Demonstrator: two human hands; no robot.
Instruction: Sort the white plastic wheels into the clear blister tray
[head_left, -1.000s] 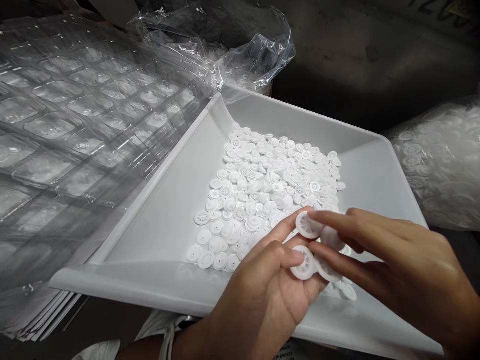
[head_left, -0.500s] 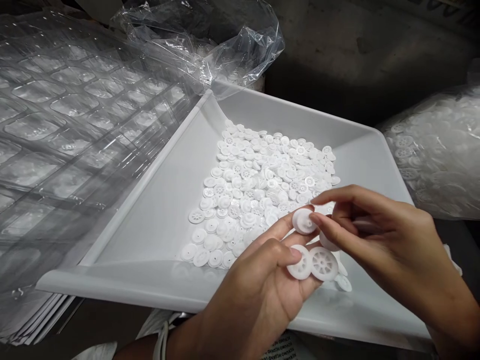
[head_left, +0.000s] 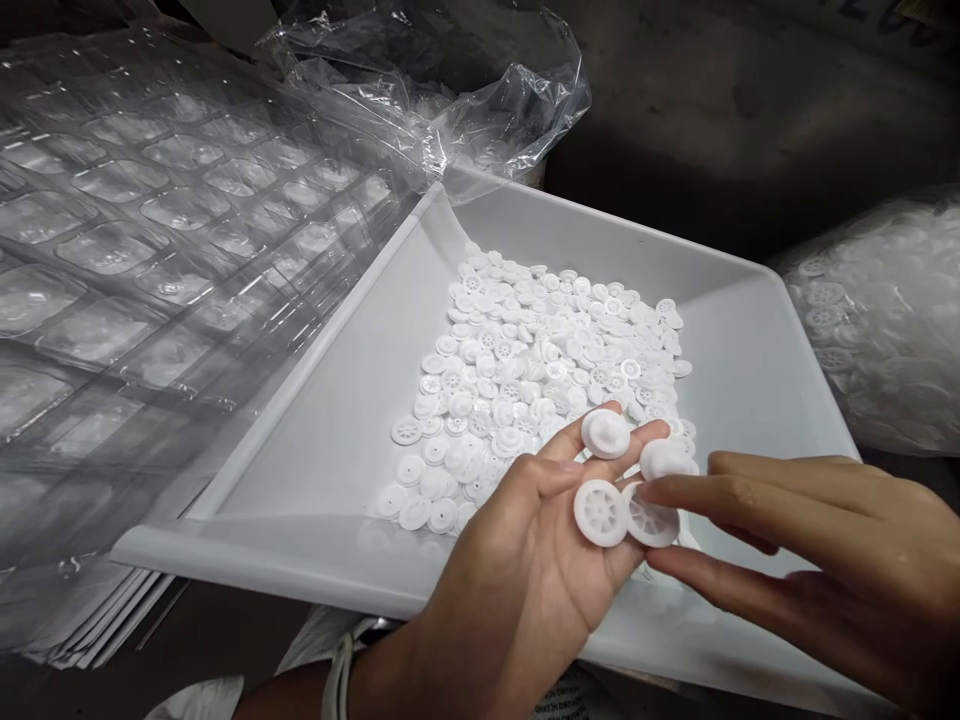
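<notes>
My left hand (head_left: 532, 560) is palm up over the near side of the tray, holding several small white plastic wheels on its palm and fingers. A hubbed wheel (head_left: 606, 433) lies near the fingertips, and a second hubbed wheel (head_left: 664, 459) sits to its right. Below them, a spoked wheel (head_left: 601, 513) lies beside another spoked wheel (head_left: 654, 522). My right hand (head_left: 802, 540) grips that right-hand spoked wheel, index fingertip on its face and thumb by its lower edge. Many similar wheels (head_left: 525, 370) lie in a loose pile in the grey tray (head_left: 330, 400).
Stacked clear plastic blister sheets (head_left: 150, 250) cover the left side, up against the tray. An open clear bag (head_left: 510, 110) stands behind the tray. On the right bulges a clear bag full of white wheels (head_left: 892, 320).
My right hand has moved from the upper hubbed wheel down to the right-hand spoked wheel. My left thumb has lifted off the left spoked wheel. The view has shifted slightly.
</notes>
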